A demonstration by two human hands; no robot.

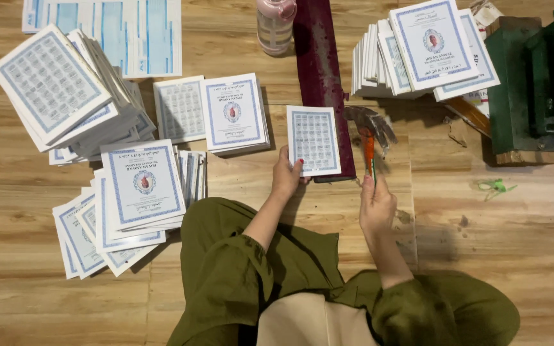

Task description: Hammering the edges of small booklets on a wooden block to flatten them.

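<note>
Booklet (313, 140) white, blue grid pattern; hammer (369, 138) handle orange; bar (322, 83) maroon

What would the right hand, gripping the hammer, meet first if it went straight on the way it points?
The right hand points up the frame along the hammer. Beyond the hammer head comes bare wooden floor, then probably the stack of booklets; height is unclear.

- The booklet (313, 140) — thin, white, its cover printed with a blue-bordered grid of small blue panels — lies flat with its right edge on a long dark red bar (320, 77); its lower left corner is pinched from the left.
- The hammer (370, 138) has an orange-red handle, gripped at its lower end; its dark metal head, blurred, sits just right of the booklet.
</note>
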